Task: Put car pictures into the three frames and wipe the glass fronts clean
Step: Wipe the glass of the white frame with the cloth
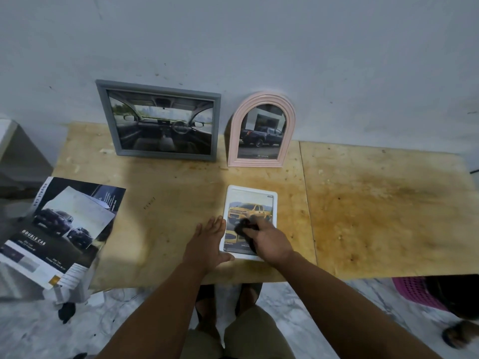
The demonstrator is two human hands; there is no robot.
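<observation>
The wood table (375,203) runs from the wall (259,35) back to its near edge, just in front of the person's legs. Its right half is bare, with brown stains, so there is lots of room to move there. A seam runs front to back just right of the white frame (275,203). On the left, a pile of car papers (64,229) hangs over the left edge.

There are three frames. The grey frame (166,89) and the pink frame (261,97) stand side by side at the back, leaning on the wall, each with a car picture inside. The grey one shows the inside of a car. The pink one has a round top and shows a dark truck. The white frame lies flat near the front edge, with a yellow truck picture in it.

Both arms reach forward from the bottom of the view. The left hand (207,242) lies flat with straight fingers, pressing on the table and touching the left side of the white frame. It holds nothing. The right hand (267,239) is on top of the white frame with its fingers curled around a dark cloth (243,226), which presses on the glass over the lower part of the picture.

Under the table on the right are one pink basket (414,291) and a foot (458,332) on the pale floor (298,307).
</observation>
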